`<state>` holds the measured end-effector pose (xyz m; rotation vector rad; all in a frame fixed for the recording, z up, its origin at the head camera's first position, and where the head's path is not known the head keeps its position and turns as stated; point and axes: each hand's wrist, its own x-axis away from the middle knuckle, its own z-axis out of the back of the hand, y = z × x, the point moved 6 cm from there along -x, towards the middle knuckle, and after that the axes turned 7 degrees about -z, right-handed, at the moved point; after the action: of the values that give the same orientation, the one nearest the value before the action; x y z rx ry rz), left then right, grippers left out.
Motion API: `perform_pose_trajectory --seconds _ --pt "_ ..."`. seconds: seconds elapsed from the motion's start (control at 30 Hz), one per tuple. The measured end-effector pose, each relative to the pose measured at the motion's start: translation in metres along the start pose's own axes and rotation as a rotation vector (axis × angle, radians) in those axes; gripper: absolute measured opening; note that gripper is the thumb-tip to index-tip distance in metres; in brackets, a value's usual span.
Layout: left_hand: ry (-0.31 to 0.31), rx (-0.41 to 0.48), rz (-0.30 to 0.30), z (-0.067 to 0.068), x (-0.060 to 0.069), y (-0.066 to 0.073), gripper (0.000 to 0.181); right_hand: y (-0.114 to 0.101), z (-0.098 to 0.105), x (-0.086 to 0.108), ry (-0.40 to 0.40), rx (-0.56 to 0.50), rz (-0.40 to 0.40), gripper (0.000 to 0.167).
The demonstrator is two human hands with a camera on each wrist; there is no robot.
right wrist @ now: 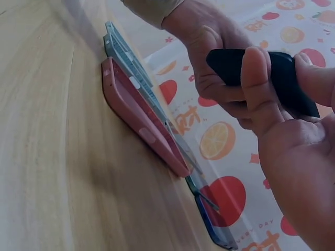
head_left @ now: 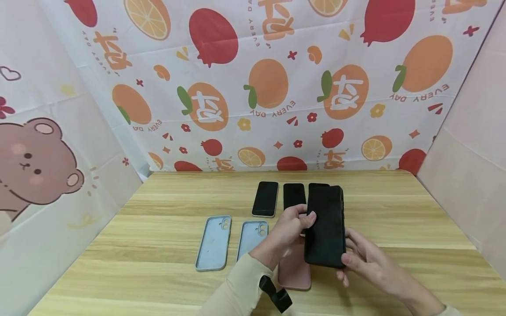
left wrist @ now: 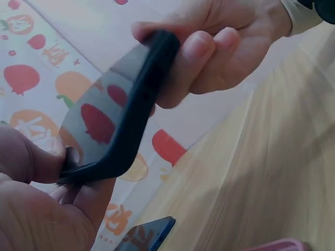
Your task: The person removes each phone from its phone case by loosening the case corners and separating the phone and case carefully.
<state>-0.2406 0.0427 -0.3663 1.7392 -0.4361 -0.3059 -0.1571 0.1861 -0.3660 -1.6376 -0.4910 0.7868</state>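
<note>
Above the right part of the table, both hands hold a phone (head_left: 325, 228) in a black case (left wrist: 137, 123). Its dark, glossy screen mirrors the printed cloth in the left wrist view. The left hand (head_left: 287, 228) pinches the phone's left edge, thumb over the front. At the lower right corner, the right hand (head_left: 371, 265) grips it between thumb and fingers; in the right wrist view its fingers (right wrist: 256, 78) lie across the black case. Beneath the held phone lies a pink phone case (head_left: 294, 274), partly covered by the phone and left hand.
Two light blue phone cases (head_left: 213, 243) lie left of the pink one, the nearer-to-hand one partly behind the left arm. Three dark phones (head_left: 265, 199) form a row farther back, two partly hidden. A fruit-print cloth (head_left: 269, 131) hangs behind the wooden table (head_left: 158, 245).
</note>
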Motion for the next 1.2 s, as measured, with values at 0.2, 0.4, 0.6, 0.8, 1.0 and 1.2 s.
perform_pose_trajectory --seconds 0.2,0.4,0.6,0.8,1.0,1.2 --pt "0.006 0.031 -0.004 0.001 0.0 0.001 0.027 -0.004 -0.002 -0.003 -0.043 0.052 0.062 0.045" --pt "0.01 -0.003 0.004 0.003 0.001 -0.001 0.028 0.001 0.003 -0.001 0.051 0.037 -0.055 0.04" --pt "0.029 -0.059 0.013 0.007 0.002 -0.006 0.034 0.002 0.017 0.003 0.214 0.106 -0.134 0.056" --pt "0.065 -0.102 -0.003 0.011 0.002 -0.009 0.036 0.001 0.022 0.004 0.312 0.164 -0.155 0.062" --pt "0.113 -0.218 0.004 0.011 0.005 -0.012 0.051 0.001 0.024 0.006 0.394 0.245 -0.119 0.036" --pt "0.115 -0.264 -0.001 0.007 0.005 -0.014 0.053 -0.004 0.028 0.008 0.547 0.456 -0.187 0.017"
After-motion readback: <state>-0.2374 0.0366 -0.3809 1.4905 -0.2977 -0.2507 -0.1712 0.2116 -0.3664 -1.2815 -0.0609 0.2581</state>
